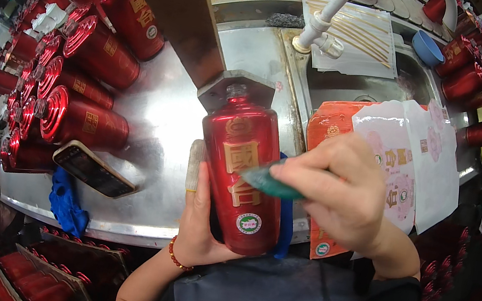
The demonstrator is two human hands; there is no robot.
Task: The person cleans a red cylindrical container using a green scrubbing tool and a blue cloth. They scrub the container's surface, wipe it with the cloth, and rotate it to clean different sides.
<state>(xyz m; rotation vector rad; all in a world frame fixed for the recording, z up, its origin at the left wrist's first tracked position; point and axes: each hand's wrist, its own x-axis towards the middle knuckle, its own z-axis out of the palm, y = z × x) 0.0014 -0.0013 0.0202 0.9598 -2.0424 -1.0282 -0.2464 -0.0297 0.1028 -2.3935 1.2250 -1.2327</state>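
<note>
A glossy red bottle [235,213] with gold lettering and a round green-and-white emblem leans in front of me, its neck at a dark notched support [215,96]. My left hand [199,226] is closed round its left side and lower back; one finger wears a pale finger cot [194,165] with a yellow edge. In my right hand [345,189] a green translucent scraper [273,184] is pinched, its tip at the gold lettering. Whether the tip presses on the bottle I cannot tell. Part of a blue cloth [286,221] shows behind the bottle.
Several red bottles [102,53] lie and stand at the left, near a phone [93,169] and a blue cloth [67,205]. Printed decal sheets [432,174] cover the sink's near edge. Behind are a white pipe [317,27], paper with gold strips [359,40] and a blue bowl [427,49].
</note>
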